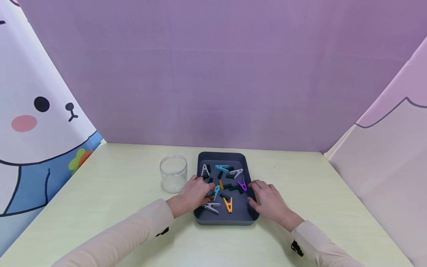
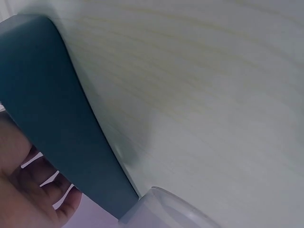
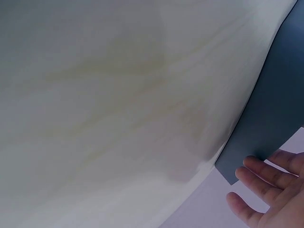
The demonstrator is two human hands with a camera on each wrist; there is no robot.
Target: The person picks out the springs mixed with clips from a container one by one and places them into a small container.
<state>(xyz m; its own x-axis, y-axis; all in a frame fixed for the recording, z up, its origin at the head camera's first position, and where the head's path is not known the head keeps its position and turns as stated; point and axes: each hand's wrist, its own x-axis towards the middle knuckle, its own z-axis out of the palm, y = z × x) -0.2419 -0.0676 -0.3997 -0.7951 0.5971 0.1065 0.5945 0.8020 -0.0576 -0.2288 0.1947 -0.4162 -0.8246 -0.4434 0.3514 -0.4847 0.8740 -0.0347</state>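
A dark grey tray point(image 1: 227, 222) holds plastic clothespins and several small dark green coil-like pieces. My left hand point(image 1: 194, 193) reaches over the tray's left rim, its thumb and forefinger spread apart around a light blue clothespin point(image 1: 217, 192). Below that hand lies a grey clothespin point(image 1: 211, 207), with an orange clothespin point(image 1: 228, 205) to its right. My right hand point(image 1: 270, 202) rests at the right rim, close to a purple clothespin point(image 1: 242, 185). In the right wrist view the fingers point(image 3: 266, 171) extend loosely beside the tray wall point(image 3: 270, 109).
A clear round jar point(image 1: 173, 174) without a lid stands just left of the tray. Pale wood-grain table point(image 1: 116, 193) surrounds both. A purple backdrop point(image 1: 213, 74) rises behind, with printed cloth panels at the left and right.
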